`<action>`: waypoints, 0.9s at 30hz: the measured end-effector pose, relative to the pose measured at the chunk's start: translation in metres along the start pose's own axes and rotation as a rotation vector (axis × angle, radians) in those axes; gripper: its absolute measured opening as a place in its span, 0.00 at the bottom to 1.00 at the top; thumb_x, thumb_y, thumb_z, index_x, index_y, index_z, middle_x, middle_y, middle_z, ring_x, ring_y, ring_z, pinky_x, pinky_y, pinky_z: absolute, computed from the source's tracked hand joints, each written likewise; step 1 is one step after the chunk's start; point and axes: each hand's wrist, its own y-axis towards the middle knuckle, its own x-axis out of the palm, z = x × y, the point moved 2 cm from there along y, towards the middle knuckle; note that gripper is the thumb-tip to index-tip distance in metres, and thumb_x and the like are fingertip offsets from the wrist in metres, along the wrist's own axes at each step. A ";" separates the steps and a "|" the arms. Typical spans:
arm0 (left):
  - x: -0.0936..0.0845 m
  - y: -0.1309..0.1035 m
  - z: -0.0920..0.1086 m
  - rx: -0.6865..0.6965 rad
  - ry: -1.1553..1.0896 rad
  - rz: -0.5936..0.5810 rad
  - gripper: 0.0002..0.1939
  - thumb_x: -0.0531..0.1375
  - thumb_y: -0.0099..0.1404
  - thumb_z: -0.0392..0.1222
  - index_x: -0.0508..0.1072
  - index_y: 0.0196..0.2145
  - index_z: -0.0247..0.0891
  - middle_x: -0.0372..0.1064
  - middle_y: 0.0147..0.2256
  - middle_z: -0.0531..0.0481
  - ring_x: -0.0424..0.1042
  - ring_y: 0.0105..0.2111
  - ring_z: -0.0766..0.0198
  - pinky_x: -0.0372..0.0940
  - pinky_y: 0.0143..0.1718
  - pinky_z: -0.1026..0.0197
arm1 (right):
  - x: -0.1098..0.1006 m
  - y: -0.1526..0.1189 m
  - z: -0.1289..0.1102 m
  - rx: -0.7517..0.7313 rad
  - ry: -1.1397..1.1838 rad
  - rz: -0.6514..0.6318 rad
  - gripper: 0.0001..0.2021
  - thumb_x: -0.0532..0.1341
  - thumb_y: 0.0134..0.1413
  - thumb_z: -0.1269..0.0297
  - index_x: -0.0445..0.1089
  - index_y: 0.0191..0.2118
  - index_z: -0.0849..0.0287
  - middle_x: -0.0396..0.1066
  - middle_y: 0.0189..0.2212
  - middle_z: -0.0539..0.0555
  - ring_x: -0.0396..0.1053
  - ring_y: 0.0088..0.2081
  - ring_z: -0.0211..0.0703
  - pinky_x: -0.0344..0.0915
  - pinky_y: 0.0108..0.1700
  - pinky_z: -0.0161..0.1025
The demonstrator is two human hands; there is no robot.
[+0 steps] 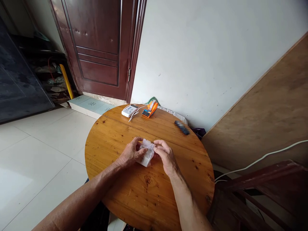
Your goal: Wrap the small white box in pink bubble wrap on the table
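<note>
A small white item wrapped in clear plastic (145,159) is held just above or on the round wooden table, between both hands. My left hand (132,151) grips its left side, the thumb lying across the front of the wrapping. On the other side, my right hand (165,154) pinches the crumpled upper right edge of the plastic between thumb and fingers. What the wrapping contains cannot be made out beyond its pale, boxy shape.
Toward the back of the wooden table (108,134) lie a white box-like device (129,110) with a white cable and an orange tape dispenser (150,109). A dark, partly blurred object (182,127) is at the back right. A wall and a brown door (96,41) stand behind.
</note>
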 end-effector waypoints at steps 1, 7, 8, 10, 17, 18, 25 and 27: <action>0.000 0.000 0.001 -0.003 -0.005 0.008 0.22 0.62 0.59 0.49 0.64 0.47 0.36 0.70 0.36 0.49 0.70 0.33 0.63 0.64 0.34 0.62 | -0.001 0.000 0.000 -0.006 0.000 0.011 0.13 0.63 0.41 0.58 0.66 0.35 0.54 0.71 0.22 0.46 0.64 0.25 0.41 0.62 0.30 0.37; 0.000 -0.001 0.003 -0.021 0.111 0.144 0.13 0.62 0.58 0.46 0.61 0.33 0.38 0.63 0.27 0.56 0.62 0.27 0.68 0.58 0.29 0.65 | -0.002 -0.001 -0.001 -0.055 -0.137 0.060 0.09 0.63 0.44 0.57 0.67 0.24 0.57 0.66 0.20 0.47 0.60 0.24 0.38 0.58 0.28 0.35; 0.000 -0.001 0.003 -0.026 0.140 0.152 0.12 0.61 0.59 0.46 0.61 0.32 0.38 0.62 0.26 0.57 0.60 0.26 0.68 0.56 0.28 0.66 | -0.002 -0.001 -0.001 -0.058 -0.154 0.061 0.10 0.63 0.45 0.56 0.69 0.24 0.58 0.67 0.21 0.47 0.61 0.25 0.38 0.59 0.29 0.35; 0.000 -0.001 0.004 -0.027 0.159 0.141 0.11 0.61 0.59 0.45 0.63 0.32 0.38 0.62 0.26 0.57 0.60 0.26 0.69 0.56 0.27 0.66 | -0.002 -0.001 -0.001 -0.066 -0.171 0.063 0.10 0.63 0.45 0.56 0.71 0.26 0.58 0.68 0.22 0.48 0.63 0.27 0.39 0.61 0.31 0.36; 0.000 -0.004 0.014 -0.063 0.165 0.094 0.08 0.60 0.60 0.42 0.71 0.35 0.35 0.67 0.26 0.54 0.64 0.26 0.68 0.57 0.27 0.66 | -0.002 0.001 0.003 -0.102 -0.228 0.062 0.14 0.65 0.45 0.56 0.74 0.36 0.60 0.76 0.30 0.53 0.71 0.31 0.44 0.67 0.37 0.39; 0.000 -0.004 0.015 -0.070 0.172 0.092 0.08 0.60 0.60 0.42 0.70 0.34 0.35 0.67 0.25 0.55 0.64 0.25 0.68 0.57 0.26 0.66 | -0.002 0.001 0.004 -0.103 -0.242 0.053 0.15 0.65 0.46 0.56 0.75 0.37 0.60 0.77 0.32 0.54 0.72 0.32 0.45 0.67 0.37 0.40; 0.001 -0.005 0.014 -0.029 0.147 0.152 0.16 0.61 0.57 0.39 0.67 0.44 0.36 0.68 0.30 0.54 0.66 0.26 0.68 0.59 0.27 0.67 | 0.000 0.000 0.008 -0.161 -0.327 -0.048 0.15 0.60 0.54 0.54 0.78 0.38 0.59 0.78 0.35 0.56 0.73 0.38 0.49 0.67 0.42 0.42; 0.001 -0.004 0.011 -0.012 0.193 0.134 0.13 0.61 0.58 0.40 0.68 0.42 0.36 0.67 0.28 0.54 0.64 0.25 0.68 0.59 0.27 0.66 | 0.003 0.000 0.010 -0.190 -0.314 -0.083 0.16 0.58 0.56 0.54 0.78 0.37 0.59 0.76 0.36 0.56 0.72 0.39 0.49 0.66 0.43 0.41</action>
